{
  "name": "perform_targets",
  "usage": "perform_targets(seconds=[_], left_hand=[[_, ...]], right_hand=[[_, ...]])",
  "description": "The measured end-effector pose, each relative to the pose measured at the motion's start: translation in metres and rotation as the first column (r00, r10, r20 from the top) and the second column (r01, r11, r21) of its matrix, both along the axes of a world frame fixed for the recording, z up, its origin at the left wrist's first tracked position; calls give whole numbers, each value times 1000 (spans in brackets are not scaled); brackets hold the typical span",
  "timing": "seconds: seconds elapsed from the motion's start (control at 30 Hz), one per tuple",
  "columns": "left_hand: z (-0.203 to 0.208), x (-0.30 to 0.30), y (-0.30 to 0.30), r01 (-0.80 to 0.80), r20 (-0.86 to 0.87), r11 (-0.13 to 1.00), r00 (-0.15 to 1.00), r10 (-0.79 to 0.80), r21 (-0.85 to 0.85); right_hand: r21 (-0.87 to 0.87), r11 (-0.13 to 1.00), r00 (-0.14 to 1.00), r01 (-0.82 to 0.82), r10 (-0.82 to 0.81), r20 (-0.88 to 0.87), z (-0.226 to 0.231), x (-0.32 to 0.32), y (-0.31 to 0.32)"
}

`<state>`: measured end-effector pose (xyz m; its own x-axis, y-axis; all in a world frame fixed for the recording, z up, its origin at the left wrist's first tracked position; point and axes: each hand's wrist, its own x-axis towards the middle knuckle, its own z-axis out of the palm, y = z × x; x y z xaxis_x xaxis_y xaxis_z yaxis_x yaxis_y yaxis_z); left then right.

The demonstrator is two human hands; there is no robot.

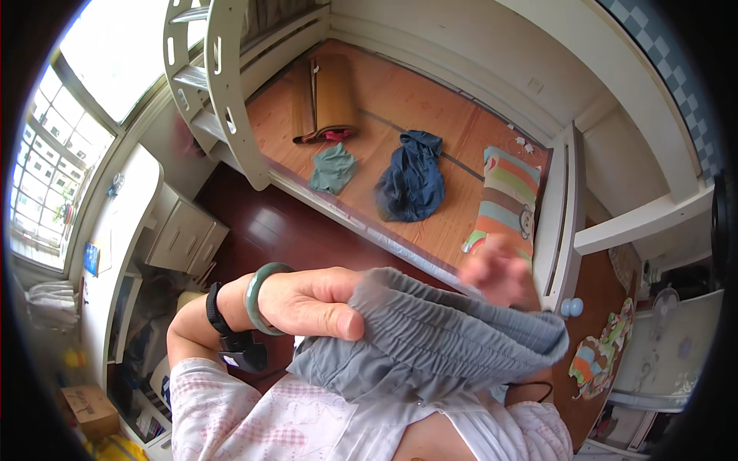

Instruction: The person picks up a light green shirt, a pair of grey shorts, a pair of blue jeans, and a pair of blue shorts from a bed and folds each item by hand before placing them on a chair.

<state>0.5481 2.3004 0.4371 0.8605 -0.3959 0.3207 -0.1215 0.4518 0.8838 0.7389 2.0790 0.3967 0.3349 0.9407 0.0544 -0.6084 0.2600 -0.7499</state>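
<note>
Grey elastic-waist pants [430, 338] hang in front of my chest, with the gathered waistband uppermost and gaping toward the right. How long the legs are cannot be seen. My left hand [319, 303] is closed on the left end of the waistband, thumb on the near side. Just beyond the band's right part is my right hand [501, 273], smeared by motion, its lower part hidden by the cloth. Whether it touches the pants is unclear. Ahead on the bed lie a crumpled dark blue garment [415, 180] and a small pale green cloth [333, 169].
The lower bunk [384, 127] also carries a rolled brown mat [332, 96] and a striped pillow [503, 200]. A white ladder [223, 84] stands at its left end, a bed post [567, 215] at the right. A white desk [127, 207] runs below the window.
</note>
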Motion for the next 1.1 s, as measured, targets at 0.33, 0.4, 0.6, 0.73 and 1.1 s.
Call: perform_targets(seconds=[0.33,0.4,0.6,0.73,1.1], left_hand=[[-137,12,-21,-484,-706,826,690,159,-287],[-172,-6,-26,-461,-728,860,664,169,-220],[-203,-42,-25,-695,-871,549,471,-139,-464],[-172,-53,-23,-732,-918,579,390,-75,-358],[-159,-86,-33,-623,-841,703,129,525,343]], right_hand=[[-391,829,911,-399,312,-269,-98,-20,14],[-408,824,909,-394,283,-306,-107,-20,13],[-490,788,908,-373,203,-365,-121,-19,-2],[-557,761,919,-331,127,-373,-130,-4,-25],[-616,746,912,-255,-26,-409,-114,-8,-59]])
